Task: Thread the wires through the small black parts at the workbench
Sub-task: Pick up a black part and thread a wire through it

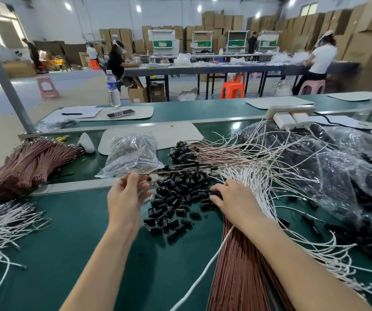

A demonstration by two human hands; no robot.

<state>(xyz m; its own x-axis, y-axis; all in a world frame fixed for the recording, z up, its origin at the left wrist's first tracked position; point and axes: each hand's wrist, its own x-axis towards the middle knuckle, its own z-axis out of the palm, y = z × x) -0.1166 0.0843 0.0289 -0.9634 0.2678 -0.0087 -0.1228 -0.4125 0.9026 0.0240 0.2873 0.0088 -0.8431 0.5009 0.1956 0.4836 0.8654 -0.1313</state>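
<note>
A heap of small black parts (176, 198) lies on the green workbench (72, 232) between my hands. My left hand (126, 196) is raised at the heap's left edge and pinches a thin brown wire (180, 171) that runs right toward the threaded wires; a black part sits by its fingertips. My right hand (232, 198) rests on the heap's right edge, its fingertips pinching one black part. Loose brown wires (241, 277) run under my right forearm, with white wires (268, 176) fanned to the right.
A clear bag of black parts (133, 153) sits behind the heap. Threaded wires with black parts (187, 151) lie behind it. Bundled brown wires (30, 162) and white wires (3, 223) lie left. Big plastic bags (342, 173) fill the right, near a power strip (290, 113).
</note>
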